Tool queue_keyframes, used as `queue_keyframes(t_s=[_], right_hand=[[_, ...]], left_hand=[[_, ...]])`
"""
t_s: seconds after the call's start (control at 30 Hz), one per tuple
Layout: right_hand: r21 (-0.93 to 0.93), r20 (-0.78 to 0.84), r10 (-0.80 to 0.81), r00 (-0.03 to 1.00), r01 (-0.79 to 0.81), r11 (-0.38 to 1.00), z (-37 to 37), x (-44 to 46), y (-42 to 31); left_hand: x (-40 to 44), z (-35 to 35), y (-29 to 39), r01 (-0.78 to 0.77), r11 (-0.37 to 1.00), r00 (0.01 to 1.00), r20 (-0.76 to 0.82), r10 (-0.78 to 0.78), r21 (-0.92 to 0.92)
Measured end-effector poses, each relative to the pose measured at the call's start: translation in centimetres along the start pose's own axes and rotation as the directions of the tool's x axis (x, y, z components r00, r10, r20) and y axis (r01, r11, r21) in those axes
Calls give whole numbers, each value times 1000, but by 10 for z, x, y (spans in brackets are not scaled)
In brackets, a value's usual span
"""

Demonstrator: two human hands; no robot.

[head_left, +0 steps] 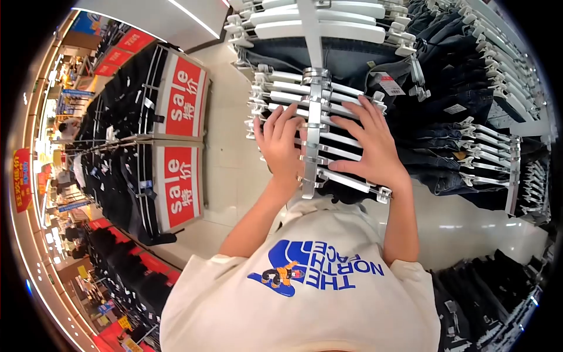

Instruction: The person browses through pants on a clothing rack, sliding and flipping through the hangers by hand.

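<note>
White clip hangers (346, 154) hang in a row from a metal rail (314, 117) in front of my chest. Dark jeans (334, 54) are clipped to the hangers farther along, and a white-and-red price tag (389, 84) shows beside them. My left hand (281, 144) rests on the hangers just left of the rail, its fingers bent and partly apart, its thumb mostly hidden. On the other side, my right hand (372, 144) lies over several hangers with its fingers spread and its thumb along a nearer one.
At left stand racks of dark clothes with red sale signs (183, 97). More jeans (437, 158) on white hangers crowd the right side, close to my right forearm. Dark garments (481, 287) hang at the lower right. Pale floor tiles (226, 170) show between the racks.
</note>
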State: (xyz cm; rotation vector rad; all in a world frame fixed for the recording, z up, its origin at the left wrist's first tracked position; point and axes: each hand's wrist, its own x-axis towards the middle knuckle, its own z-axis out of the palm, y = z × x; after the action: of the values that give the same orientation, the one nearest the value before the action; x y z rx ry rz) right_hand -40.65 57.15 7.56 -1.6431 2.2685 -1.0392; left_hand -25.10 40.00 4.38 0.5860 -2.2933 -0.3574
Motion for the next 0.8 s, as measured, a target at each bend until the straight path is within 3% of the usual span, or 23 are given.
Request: queue_keyframes(t_s=[0.07, 0.2, 0.4, 0.47, 0.8], right_hand=[[-7, 15, 25, 1000, -25, 1000, -1, 1, -2], [33, 37, 74, 997, -75, 997, -3, 2, -3], [17, 64, 136, 989, -137, 990, -17, -15, -32], [111, 36, 289, 957, -291, 950, -18, -19, -48], [-21, 42, 230, 972, -229, 973, -30, -10, -62]], left_hand=[[0, 3, -2, -15, 1000, 999, -29, 15, 28], [7, 4, -3, -23, 989, 997, -82, 11, -149], [6, 6, -4, 5, 979, 996, -85, -23, -204], [4, 5, -10, 21, 977, 996, -85, -40, -211], [7, -3, -6, 40, 965, 987, -140, -78, -260]])
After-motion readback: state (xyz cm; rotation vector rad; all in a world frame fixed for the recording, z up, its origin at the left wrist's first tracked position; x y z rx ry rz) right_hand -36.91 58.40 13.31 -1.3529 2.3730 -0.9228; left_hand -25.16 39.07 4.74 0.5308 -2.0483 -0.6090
